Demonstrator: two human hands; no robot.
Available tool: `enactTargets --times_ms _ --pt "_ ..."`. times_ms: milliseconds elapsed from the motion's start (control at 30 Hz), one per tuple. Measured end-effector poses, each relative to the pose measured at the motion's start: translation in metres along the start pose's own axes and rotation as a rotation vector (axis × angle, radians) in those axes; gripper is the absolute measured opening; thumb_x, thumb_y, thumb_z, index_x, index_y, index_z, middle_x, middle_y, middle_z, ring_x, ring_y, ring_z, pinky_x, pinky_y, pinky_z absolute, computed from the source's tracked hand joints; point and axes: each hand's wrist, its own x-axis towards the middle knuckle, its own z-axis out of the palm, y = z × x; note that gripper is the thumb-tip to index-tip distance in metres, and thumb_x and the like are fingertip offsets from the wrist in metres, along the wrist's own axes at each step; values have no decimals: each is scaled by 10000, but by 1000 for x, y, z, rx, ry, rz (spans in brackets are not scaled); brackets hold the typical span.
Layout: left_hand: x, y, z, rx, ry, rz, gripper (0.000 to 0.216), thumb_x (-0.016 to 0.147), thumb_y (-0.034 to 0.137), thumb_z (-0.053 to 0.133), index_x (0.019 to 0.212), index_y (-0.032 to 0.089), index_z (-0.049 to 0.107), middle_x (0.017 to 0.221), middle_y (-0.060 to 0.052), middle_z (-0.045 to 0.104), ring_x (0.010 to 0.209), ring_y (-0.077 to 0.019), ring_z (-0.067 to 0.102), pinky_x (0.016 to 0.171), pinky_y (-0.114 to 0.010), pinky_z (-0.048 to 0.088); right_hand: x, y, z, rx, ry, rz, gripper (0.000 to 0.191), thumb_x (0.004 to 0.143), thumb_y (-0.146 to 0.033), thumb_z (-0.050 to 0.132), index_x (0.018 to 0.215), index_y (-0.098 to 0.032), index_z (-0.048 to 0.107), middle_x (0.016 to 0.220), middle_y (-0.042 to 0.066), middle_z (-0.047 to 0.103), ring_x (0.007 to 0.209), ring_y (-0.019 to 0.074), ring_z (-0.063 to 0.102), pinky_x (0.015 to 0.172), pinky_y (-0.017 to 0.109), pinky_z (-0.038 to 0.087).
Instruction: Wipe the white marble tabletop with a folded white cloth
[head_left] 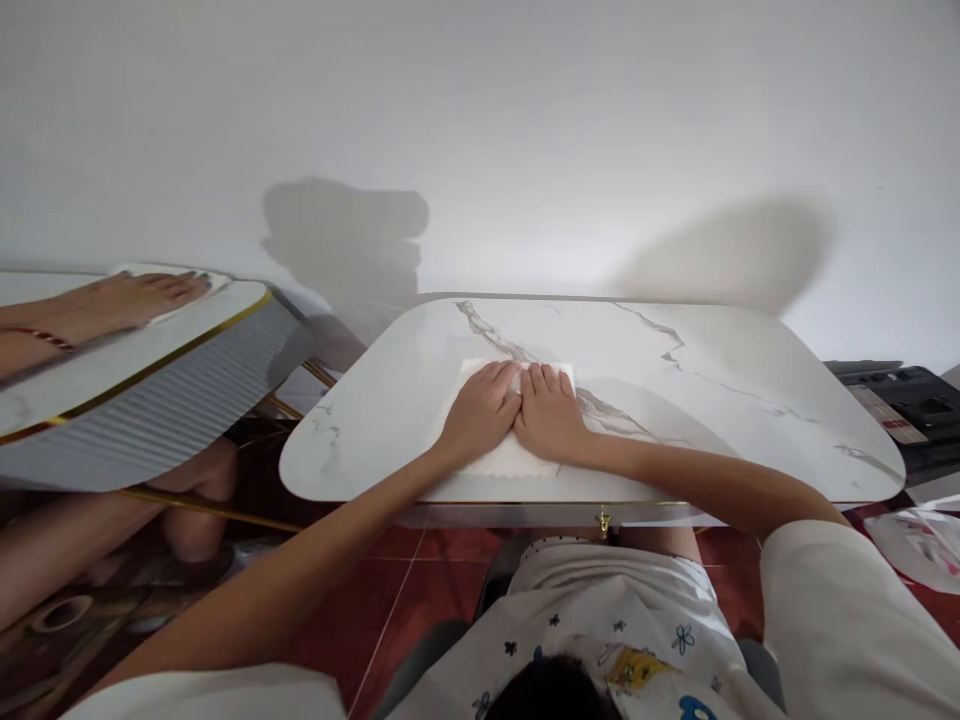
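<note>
A white paper napkin or thin cloth [504,462] lies spread on the white marble-patterned table [750,380]. Both palms press down on it, side by side, with the thumbs meeting in the middle. My left hand [481,405] rests flat on the sheet's left part, its fingers stretched toward the wall. Flat on the right part is my right hand [551,410], fingers also straight and pointing away from me. The sheet's lower edge shows below my wrists; its middle is hidden under the hands.
At the left, another person's hands [161,292] lie on a white sheet on a second table [247,300] with a ribbed grey side. A black case [922,400] stands right of my table, with a clear plastic bag [919,545] below. A wall rises behind.
</note>
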Motion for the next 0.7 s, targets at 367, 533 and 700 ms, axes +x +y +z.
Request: enactTargets --times_ms 367,533,700 --pt "-59 36 5 37 -9 -63 519 862 308 328 1343 172 467 1427 -105 486 1348 -269 399 1155 -468 288 -66 -5 -18 57 -27 -93 622 887 -237 406 1441 39 346 1516 224 344 1412 338 271 1170 499 178" --pt "-39 56 11 -35 -46 -37 495 843 280 355 1316 199 477 1386 -86 518 1320 -274 416 1136 -471 301 -72 15 -25 32 -20 -42 625 875 -230 406 1446 18 351 1513 205 361 1412 316 282 1174 483 166" --pt "11 49 17 -57 -47 -32 436 848 248 362 1244 168 524 1303 -117 567 1243 -279 478 1089 -454 343 -26 44 -25 33 -80 -32 604 889 -218 370 1445 16 343 1504 190 381 1400 303 297 1158 480 195"
